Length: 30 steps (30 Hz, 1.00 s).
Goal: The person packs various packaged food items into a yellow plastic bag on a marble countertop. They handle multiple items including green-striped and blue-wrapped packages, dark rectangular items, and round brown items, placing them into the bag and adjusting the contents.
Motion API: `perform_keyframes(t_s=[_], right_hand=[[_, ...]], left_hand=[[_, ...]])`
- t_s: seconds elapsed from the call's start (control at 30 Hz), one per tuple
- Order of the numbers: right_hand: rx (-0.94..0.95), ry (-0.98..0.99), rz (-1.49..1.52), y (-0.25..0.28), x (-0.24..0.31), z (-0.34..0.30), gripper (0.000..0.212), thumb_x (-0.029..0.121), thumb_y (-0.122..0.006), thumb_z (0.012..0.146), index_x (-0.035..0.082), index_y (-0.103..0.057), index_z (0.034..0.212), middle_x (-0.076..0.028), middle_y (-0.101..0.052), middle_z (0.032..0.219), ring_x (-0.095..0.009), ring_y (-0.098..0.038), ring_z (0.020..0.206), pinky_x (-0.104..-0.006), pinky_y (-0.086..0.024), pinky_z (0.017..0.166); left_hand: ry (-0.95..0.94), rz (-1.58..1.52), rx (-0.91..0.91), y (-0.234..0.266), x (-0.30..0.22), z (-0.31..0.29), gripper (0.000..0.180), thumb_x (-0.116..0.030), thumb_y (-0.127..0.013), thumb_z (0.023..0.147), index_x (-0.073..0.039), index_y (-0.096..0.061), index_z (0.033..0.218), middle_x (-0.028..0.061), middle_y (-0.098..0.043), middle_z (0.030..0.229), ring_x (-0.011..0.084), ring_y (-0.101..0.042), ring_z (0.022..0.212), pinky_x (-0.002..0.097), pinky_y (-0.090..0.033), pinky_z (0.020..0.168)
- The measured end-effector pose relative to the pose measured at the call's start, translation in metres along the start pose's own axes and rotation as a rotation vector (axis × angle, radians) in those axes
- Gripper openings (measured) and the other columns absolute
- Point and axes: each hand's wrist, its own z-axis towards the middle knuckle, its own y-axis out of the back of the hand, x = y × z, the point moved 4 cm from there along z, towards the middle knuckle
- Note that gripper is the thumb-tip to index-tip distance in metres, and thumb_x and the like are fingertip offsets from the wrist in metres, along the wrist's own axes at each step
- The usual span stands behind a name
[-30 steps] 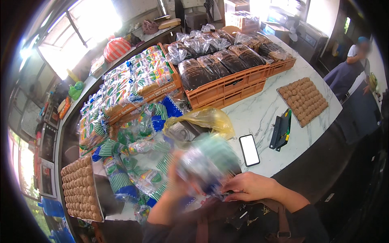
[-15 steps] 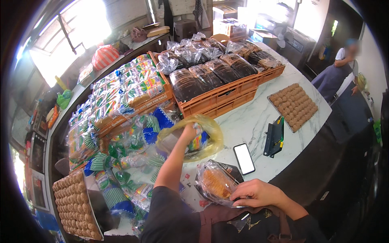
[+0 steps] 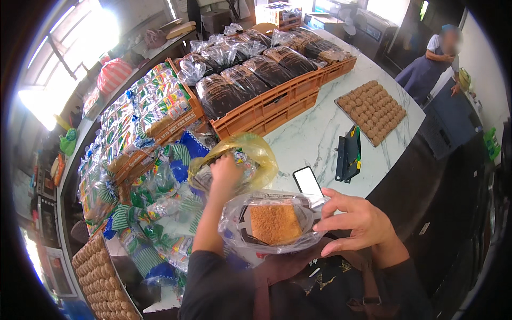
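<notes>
My left hand (image 3: pixel 226 169) reaches into an open yellow plastic bag (image 3: pixel 262 152) with crumpled printed wrappers inside. Its fingers curl downward, and whatever they grip is hidden. In front of my apron, a loaf of bread (image 3: pixel 276 224) stands in a clear and black plastic bag (image 3: pixel 234 228), its brown crust facing up through the open mouth. My right hand (image 3: pixel 354 223) holds the right edge of that bag at the fingertips, thumb and forefinger curved around it.
Orange crates (image 3: pixel 266 120) of dark-wrapped loaves and bright bread packs (image 3: pixel 152 101) stand behind. Loose wrappers (image 3: pixel 160 205) lie left. A phone (image 3: pixel 308 181), a dark green stand (image 3: pixel 348 154) and trays of brown balls (image 3: pixel 372 109) surround me. A person (image 3: pixel 434 64) stands far right.
The bagged loaf has been tipped upright and its bag mouth opened toward me. My right hand has risen with the bag's edge. My left hand stays in the yellow bag.
</notes>
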Motion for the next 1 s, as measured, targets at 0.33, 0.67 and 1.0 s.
perform_keyframes(t_s=[0.33,0.67,1.0], right_hand=[[0.094,0.188,-0.204,0.004,-0.002,0.001,0.016,0.006,-0.07,0.071,0.007,-0.06,0.084,-0.01,-0.055,0.091,-0.032,-0.057,0.089,-0.0414,-0.05,0.08],[-0.143,0.359,-0.282,0.044,0.014,-0.007,0.018,-0.005,-0.071,0.066,0.005,-0.068,0.081,-0.006,-0.054,0.075,-0.027,-0.06,0.071,-0.0465,-0.052,0.094],[-0.056,0.362,-0.042,0.033,0.004,-0.022,0.013,0.002,-0.077,0.068,0.003,-0.067,0.076,-0.009,-0.057,0.084,-0.024,-0.061,0.077,-0.0441,-0.052,0.093]], left_hand=[[-0.966,-0.109,0.135,0.143,-0.086,-0.247,0.054,-0.028,-0.074,0.078,-0.011,-0.061,0.127,0.0155,-0.045,0.141,0.0378,-0.037,0.134,0.0465,-0.031,0.109],[-0.672,0.031,-0.226,0.188,-0.122,-0.313,0.015,-0.001,-0.073,0.064,-0.005,-0.067,0.078,0.0064,-0.057,0.078,0.0262,-0.06,0.071,0.0369,-0.046,0.061],[-0.705,-0.575,-0.359,0.158,-0.112,-0.305,0.011,-0.008,-0.075,0.075,-0.001,-0.066,0.074,0.0104,-0.061,0.091,0.0206,-0.063,0.077,0.0334,-0.05,0.067]])
